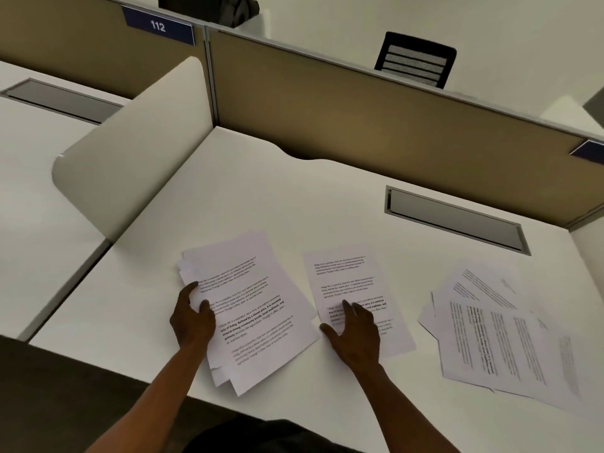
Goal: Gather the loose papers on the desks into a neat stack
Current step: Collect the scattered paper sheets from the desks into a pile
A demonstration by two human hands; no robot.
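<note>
A rough stack of printed sheets (251,308) lies on the white desk (294,197), its edges uneven. My left hand (192,318) grips the stack's left edge, thumb on top. A single printed sheet (346,276) lies just right of the stack. My right hand (354,335) rests flat on that sheet's lower part, fingers spread. Farther right, several loose sheets (500,335) lie fanned out and overlapping near the desk's right side.
A tan partition wall (359,106) runs along the back of the desk. A curved white divider (137,158) separates it from the desk on the left. A grey cable hatch (454,219) is set in the desk at back right. A black chair (415,58) stands beyond the partition.
</note>
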